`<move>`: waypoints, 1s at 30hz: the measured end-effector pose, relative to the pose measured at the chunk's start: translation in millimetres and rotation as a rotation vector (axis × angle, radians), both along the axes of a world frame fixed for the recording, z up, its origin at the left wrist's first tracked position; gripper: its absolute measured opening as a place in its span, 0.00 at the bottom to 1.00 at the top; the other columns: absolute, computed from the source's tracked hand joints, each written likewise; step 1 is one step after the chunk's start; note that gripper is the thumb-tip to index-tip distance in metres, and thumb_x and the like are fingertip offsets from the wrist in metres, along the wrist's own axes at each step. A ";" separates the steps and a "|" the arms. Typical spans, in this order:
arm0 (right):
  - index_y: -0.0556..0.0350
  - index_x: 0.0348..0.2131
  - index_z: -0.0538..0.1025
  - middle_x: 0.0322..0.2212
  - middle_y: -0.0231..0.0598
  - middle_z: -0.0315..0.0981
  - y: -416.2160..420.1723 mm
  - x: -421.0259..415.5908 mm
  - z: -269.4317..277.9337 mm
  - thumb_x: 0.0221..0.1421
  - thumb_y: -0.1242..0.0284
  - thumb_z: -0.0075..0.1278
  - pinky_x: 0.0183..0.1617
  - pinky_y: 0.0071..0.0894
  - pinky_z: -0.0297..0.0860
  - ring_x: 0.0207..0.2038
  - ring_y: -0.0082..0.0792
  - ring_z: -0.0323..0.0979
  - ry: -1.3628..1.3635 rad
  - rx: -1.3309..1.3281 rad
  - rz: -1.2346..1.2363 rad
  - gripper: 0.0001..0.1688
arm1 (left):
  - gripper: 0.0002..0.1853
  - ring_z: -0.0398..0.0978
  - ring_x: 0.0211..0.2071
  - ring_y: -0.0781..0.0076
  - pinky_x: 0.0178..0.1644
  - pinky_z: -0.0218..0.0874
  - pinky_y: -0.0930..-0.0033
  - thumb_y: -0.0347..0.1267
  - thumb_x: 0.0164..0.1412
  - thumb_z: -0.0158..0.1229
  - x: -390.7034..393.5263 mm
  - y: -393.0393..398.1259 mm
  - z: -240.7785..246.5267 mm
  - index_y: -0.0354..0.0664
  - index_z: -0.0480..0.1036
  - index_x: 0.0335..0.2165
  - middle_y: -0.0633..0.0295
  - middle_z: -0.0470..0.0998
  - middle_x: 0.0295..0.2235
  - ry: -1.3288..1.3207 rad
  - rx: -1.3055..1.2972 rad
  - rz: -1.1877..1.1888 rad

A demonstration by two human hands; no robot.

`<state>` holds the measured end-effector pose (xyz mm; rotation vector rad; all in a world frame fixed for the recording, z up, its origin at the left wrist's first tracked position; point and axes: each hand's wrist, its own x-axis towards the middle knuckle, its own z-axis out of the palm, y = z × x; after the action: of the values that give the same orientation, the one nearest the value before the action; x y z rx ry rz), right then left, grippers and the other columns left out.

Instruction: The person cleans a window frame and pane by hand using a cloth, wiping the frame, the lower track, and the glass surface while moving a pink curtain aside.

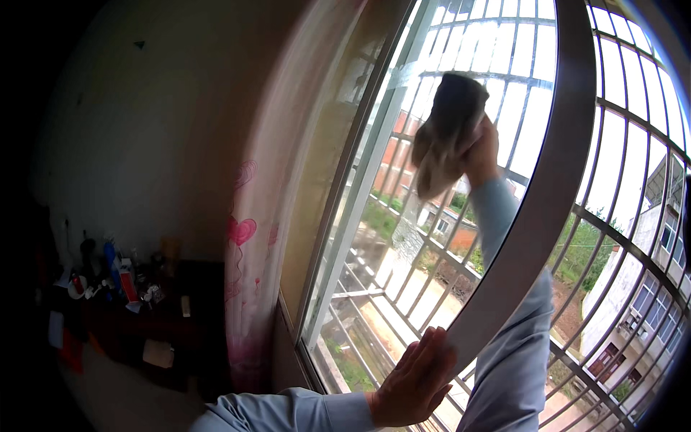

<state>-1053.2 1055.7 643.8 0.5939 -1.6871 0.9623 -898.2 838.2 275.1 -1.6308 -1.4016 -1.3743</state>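
Note:
My right hand [482, 154] is on the far side of the window's glass pane [459, 227], reached around the edge of the sash frame. It grips a dark, bunched cloth [453, 116] that hangs down against or close to the glass; the view is slightly blurred there. Nearer to me, my left hand [413, 378] rests with its fingers against the lower part of the sash frame [567, 108] and holds no loose object. Both arms wear light blue-grey sleeves.
Metal security bars [626, 243] enclose the outside of the window. A pink curtain with hearts [264, 216] hangs at the left side of the opening. Further left, a dark table [200, 318] carries bottles, boxes and other small items. Buildings and greenery stand beyond the bars.

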 end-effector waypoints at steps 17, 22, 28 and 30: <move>0.60 0.51 0.78 0.40 0.33 0.80 -82.7 78.0 -366.5 0.61 0.69 0.62 0.47 0.30 0.73 0.42 0.28 0.78 -0.629 -0.432 0.324 0.21 | 0.36 0.53 0.70 0.29 0.69 0.50 0.41 0.32 0.65 0.57 -5.4 -6.8 11.8 0.28 0.57 0.66 0.27 0.52 0.68 0.002 0.151 0.005; 0.64 0.40 0.80 0.36 0.38 0.82 -52.1 38.9 -234.0 0.61 0.73 0.54 0.48 0.34 0.73 0.42 0.34 0.79 0.126 -0.010 -0.018 0.11 | 0.39 0.50 0.71 0.28 0.69 0.49 0.40 0.30 0.64 0.57 -6.6 -10.2 3.3 0.31 0.54 0.68 0.29 0.49 0.70 0.007 0.131 0.043; 0.62 0.40 0.79 0.39 0.39 0.82 -27.7 33.0 -169.6 0.66 0.73 0.52 0.43 0.30 0.75 0.41 0.30 0.79 0.190 0.106 -0.153 0.09 | 0.41 0.46 0.72 0.30 0.70 0.45 0.39 0.28 0.63 0.57 -5.3 -4.9 4.1 0.32 0.52 0.69 0.31 0.48 0.70 -0.046 0.129 -0.080; 0.59 0.41 0.80 0.38 0.37 0.82 -23.9 10.7 -241.4 0.65 0.72 0.54 0.44 0.31 0.75 0.41 0.30 0.79 -0.027 0.011 -0.017 0.09 | 0.40 0.47 0.72 0.30 0.70 0.46 0.40 0.28 0.63 0.57 -9.4 -10.6 3.4 0.31 0.52 0.69 0.31 0.48 0.70 -0.009 0.147 0.008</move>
<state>-1042.5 1031.8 402.4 0.5754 -1.7201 0.9534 -907.7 827.6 278.5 -1.5247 -1.2781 -1.4462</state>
